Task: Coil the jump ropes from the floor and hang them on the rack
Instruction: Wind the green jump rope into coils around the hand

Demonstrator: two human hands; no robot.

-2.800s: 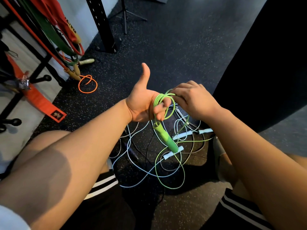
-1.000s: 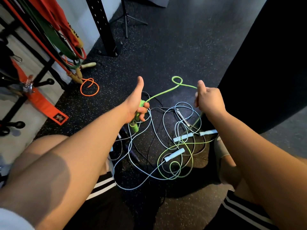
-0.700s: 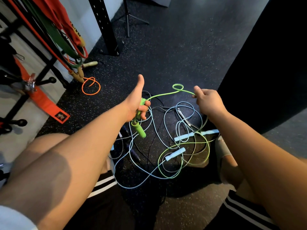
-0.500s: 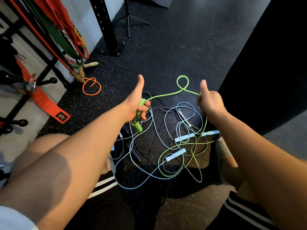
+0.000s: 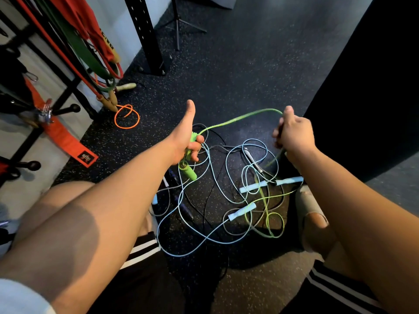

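Head view: thin lime-green plastic jump rope (image 5: 238, 120) stretches rightward from left hand (image 5: 184, 141), clutching its coils, to right hand (image 5: 294, 134), gripping it.

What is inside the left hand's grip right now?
The left hand grips turns of the green jump rope, thumb raised; its green handle hangs out below the fingers. The fingers cover the coil, so the number of turns cannot be seen.

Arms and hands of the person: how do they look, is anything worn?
The left forearm and right forearm are bare. The left hand and right hand have no gloves, watch or visible ring. A pale sleeve edge shows at the left upper arm.
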